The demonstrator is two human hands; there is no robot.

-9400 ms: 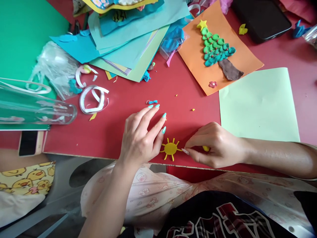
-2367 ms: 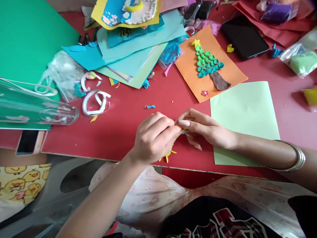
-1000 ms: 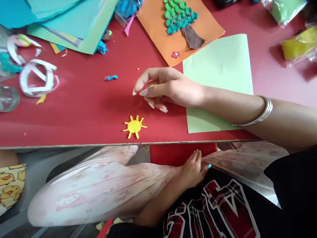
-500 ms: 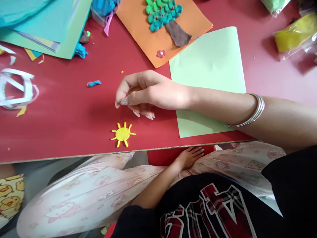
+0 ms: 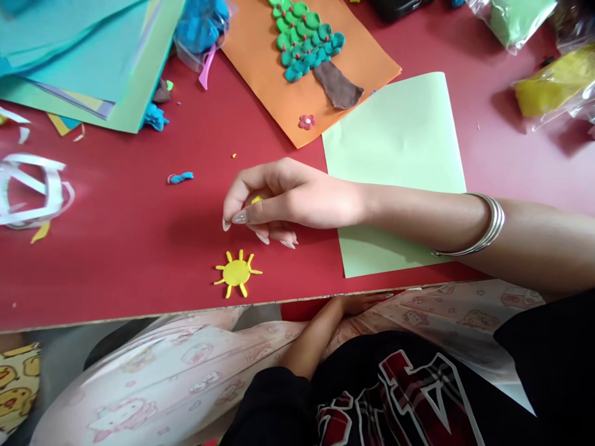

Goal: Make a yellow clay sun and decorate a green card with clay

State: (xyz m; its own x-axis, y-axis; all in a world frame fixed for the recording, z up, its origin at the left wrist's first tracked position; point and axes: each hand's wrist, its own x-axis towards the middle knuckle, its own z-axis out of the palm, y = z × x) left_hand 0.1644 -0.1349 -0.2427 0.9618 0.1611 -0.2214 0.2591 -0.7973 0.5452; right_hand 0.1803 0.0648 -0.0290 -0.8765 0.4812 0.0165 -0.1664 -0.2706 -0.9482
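Note:
My right hand (image 5: 288, 201), with silver bangles (image 5: 493, 226) on its forearm, is above the red table with curled fingers. A bit of yellow clay (image 5: 256, 200) shows between them. Just below this hand, a flat yellow clay sun (image 5: 237, 272) with short rays lies near the table's front edge. Pale green paper (image 5: 400, 130) lies under the forearm. My left hand (image 5: 365, 302) rests on my lap by the table edge, fingers stretched out and partly hidden, holding nothing visible.
Orange paper (image 5: 260, 68) bears a clay tree (image 5: 309, 40) and a pink flower (image 5: 307, 122). Coloured sheets (image 5: 93, 56) and white paper strips (image 5: 35, 189) lie at left, a blue clay piece (image 5: 180, 178) nearer the middle. Bagged yellow clay (image 5: 558, 80) is at right.
The view has shifted, so the table items appear lower in the picture. The table edge now covers more of my left hand. My right hand keeps nearly the same pose above the sun.

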